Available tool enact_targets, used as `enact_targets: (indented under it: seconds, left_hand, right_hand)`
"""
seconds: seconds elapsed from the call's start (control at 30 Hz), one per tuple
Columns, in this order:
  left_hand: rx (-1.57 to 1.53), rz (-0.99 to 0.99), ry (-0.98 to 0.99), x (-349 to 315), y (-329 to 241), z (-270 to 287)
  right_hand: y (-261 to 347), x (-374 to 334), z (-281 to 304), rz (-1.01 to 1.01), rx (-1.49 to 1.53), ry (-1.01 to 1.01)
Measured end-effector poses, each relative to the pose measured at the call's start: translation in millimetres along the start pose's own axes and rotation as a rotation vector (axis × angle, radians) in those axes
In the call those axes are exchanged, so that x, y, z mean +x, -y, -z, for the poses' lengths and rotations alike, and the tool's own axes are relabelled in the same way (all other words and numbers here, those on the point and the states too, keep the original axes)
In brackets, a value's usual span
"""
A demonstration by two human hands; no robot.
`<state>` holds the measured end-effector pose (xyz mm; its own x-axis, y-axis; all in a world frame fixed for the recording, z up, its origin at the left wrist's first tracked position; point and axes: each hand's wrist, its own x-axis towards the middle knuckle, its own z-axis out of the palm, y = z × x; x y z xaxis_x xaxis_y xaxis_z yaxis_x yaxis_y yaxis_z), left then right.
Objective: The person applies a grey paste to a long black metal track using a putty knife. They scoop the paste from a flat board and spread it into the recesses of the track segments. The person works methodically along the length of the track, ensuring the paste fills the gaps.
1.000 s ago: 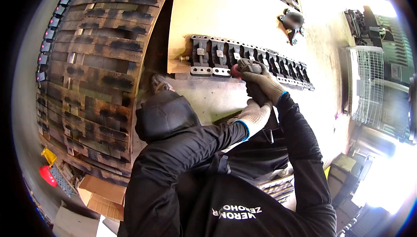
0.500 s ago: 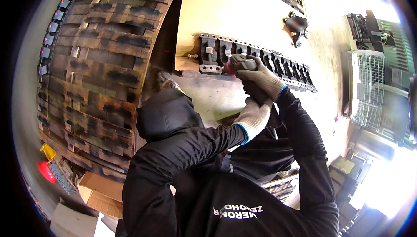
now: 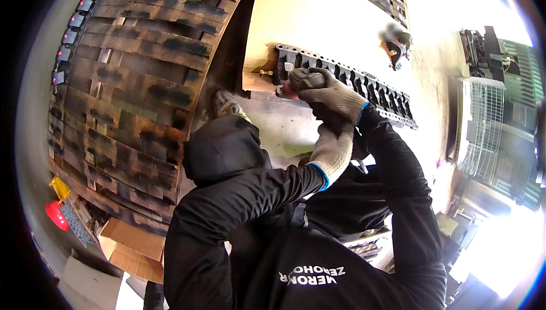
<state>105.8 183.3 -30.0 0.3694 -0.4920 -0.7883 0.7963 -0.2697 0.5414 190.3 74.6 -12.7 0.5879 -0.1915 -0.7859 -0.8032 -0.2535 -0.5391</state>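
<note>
My right hand (image 3: 335, 100), in a pale work glove, is wrapped over the top of a dark handheld power tool (image 3: 307, 79) with a red part at its front. Below it, my gloved left hand (image 3: 334, 152) is closed around the tool's lower dark portion; its fingertips are mostly hidden. The tool's front end covers the near left corner of a long black ribbed metal part (image 3: 358, 82) with rows of holes along its edges. Whether the tip touches the metal cannot be seen. That part lies along the near side of a pale board (image 3: 313, 11).
A scorched slatted wooden pallet (image 3: 131, 91) fills the left side. On the board's right rests a black bracket-like piece (image 3: 396, 51), partly blurred. A wire mesh basket (image 3: 482, 128) stands far right, an opened cardboard box (image 3: 133, 242) lower left, near a red rounded object (image 3: 57, 215).
Both hands and the tool have shifted left along the black metal part, onto its near left corner. The whole view has swung slightly, so the surroundings sit farther right.
</note>
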Motion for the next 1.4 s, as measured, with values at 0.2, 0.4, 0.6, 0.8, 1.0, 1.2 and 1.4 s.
enact_targets:
  seconds: [0.2,0.4,0.6,0.8,1.0,1.2,1.4]
  left_hand:
    - [0.133,0.015,-0.003,-19.0,-24.5,8.6]
    - [0.113,-0.006,-0.007,-19.6,-31.2,10.7]
    - [0.075,-0.001,-0.037,-15.1,-22.5,10.0]
    - [0.078,0.055,-0.045,-11.8,-25.5,7.2]
    - [0.039,-0.027,-0.016,-5.4,-14.1,4.6]
    - [0.118,0.02,-0.035,-4.2,-5.6,-3.0]
    - [0.164,0.026,0.056,-7.5,-11.9,-4.1]
  right_hand:
    - [-2.2,1.6,0.0,0.047,-0.033,-0.027]
    - [-13.5,19.9,7.3,0.105,-0.127,-0.085]
    - [0.9,8.0,-3.5,0.061,-0.004,0.047]
    - [-5.7,16.4,2.1,0.143,-0.143,-0.041]
    - [-1.3,10.3,5.3,0.066,-0.056,-0.034]
    - [-4.3,4.0,-1.2,0.078,0.018,0.027]
    - [-5.9,-12.3,9.2,0.011,0.066,-0.072]
